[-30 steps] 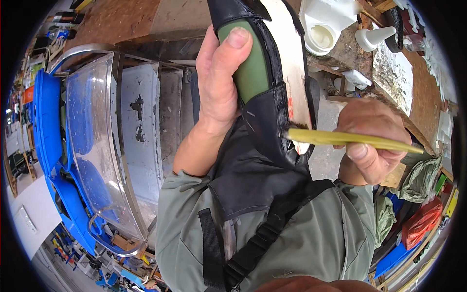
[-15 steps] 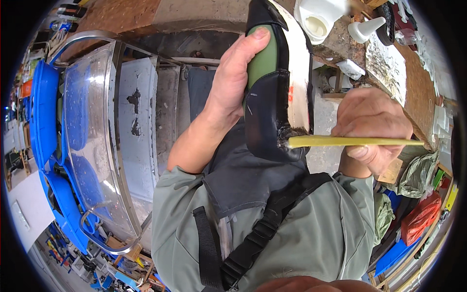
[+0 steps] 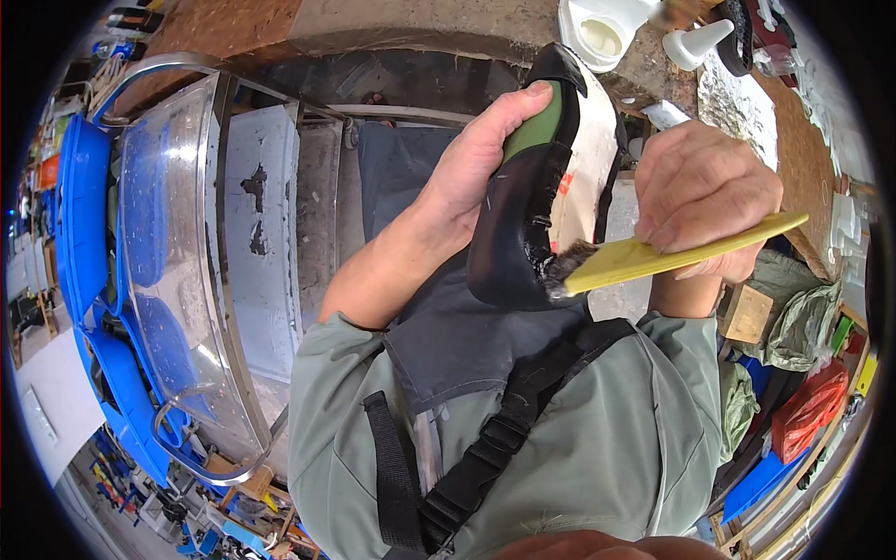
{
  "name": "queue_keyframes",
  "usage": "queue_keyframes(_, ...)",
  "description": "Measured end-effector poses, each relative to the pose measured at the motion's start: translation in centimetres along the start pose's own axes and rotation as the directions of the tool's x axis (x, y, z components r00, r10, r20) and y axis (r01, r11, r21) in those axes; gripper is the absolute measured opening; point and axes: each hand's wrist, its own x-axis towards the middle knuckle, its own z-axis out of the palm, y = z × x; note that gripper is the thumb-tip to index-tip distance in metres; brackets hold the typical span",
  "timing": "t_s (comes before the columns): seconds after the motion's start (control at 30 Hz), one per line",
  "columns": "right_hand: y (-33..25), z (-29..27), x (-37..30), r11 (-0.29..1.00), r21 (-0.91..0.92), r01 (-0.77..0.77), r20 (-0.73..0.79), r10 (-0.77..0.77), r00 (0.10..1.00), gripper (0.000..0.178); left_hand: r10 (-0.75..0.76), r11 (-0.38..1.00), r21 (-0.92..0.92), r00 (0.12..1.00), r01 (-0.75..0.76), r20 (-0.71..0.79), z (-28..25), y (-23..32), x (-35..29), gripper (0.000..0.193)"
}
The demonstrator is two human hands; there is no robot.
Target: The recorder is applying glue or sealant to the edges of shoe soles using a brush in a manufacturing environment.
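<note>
A black and green shoe upper (image 3: 509,229) is tilted in front of me, its pale underside (image 3: 590,149) facing right. My left hand (image 3: 476,163) is closed round its left side, with the thumb across the green part. In my right hand (image 3: 705,191) is a flat yellow-handled brush (image 3: 667,261), gripped by the handle. Its dark bristles (image 3: 571,266) touch the shoe's lower edge, where the black material looks wet and folded inward. Part of the left fingers is hidden behind the shoe.
Ahead stands a workbench (image 3: 401,28) with a white container (image 3: 607,33) and a white cone-shaped nozzle (image 3: 695,45). On the left is a metal-framed rack (image 3: 224,252) beside blue bins (image 3: 86,215). Plastic bags (image 3: 810,411) lie to the right.
The shoe has come lower and tilted to the right with my left hand. My right hand has turned the brush, so its flat face now shows and its handle end points higher.
</note>
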Motion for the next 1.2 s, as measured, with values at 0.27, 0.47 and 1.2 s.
queue_keyframes(0.27, -2.7, 2.5, -1.4, 0.836, -0.549, 0.005, -0.171, -0.118, 0.978, 0.009, 0.477, 0.858, 0.195, 0.878, -0.476, 0.046, -0.5, 2.3, 0.5, 0.039)
queue_keyframes(0.47, -3.7, 3.4, -1.9, 0.86, -0.474, 0.189, -0.048, -0.239, 0.97, 0.013, 0.488, 0.864, 0.103, 0.87, -0.493, 0.073, -0.5, 3.4, 0.1, 0.041)
queue_keyframes(1.2, -2.2, 0.3, -1.8, 0.964, -0.236, 0.122, -0.248, -0.181, 0.952, 0.014, 0.536, 0.841, -0.008, 0.831, -0.541, 0.148, 0.5, 3.6, -0.6, 0.043)
